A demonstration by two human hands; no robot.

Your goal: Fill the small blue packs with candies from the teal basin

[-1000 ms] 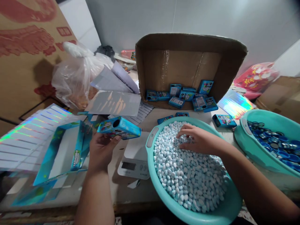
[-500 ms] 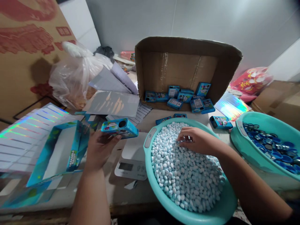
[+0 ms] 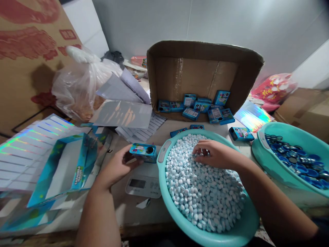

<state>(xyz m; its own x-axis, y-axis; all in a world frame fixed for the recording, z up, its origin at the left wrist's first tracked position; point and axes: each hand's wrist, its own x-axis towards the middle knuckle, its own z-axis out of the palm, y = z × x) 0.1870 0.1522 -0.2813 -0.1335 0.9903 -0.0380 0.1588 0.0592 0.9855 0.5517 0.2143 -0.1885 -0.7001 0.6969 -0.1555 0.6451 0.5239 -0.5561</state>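
Observation:
My left hand (image 3: 117,168) holds a small blue candy box (image 3: 143,152) with a round hole in its top, just above the white scale (image 3: 144,180) and against the rim of the teal basin (image 3: 164,156). The basin is heaped with small white and pale-blue candies (image 3: 203,192). My right hand (image 3: 216,154) rests on the heap near its far side, fingers curled into the candies.
A cardboard box (image 3: 203,68) on its side at the back holds several blue boxes. A second teal basin (image 3: 280,164) of blue caps sits at right. An open blue display carton (image 3: 64,168), holographic sticker sheets (image 3: 28,144) and a plastic bag (image 3: 79,85) lie left.
My left hand has lowered the blue box and brought it right, from mid-air down to the scale beside the basin. My right hand stays in the candies, fingers shifting slightly.

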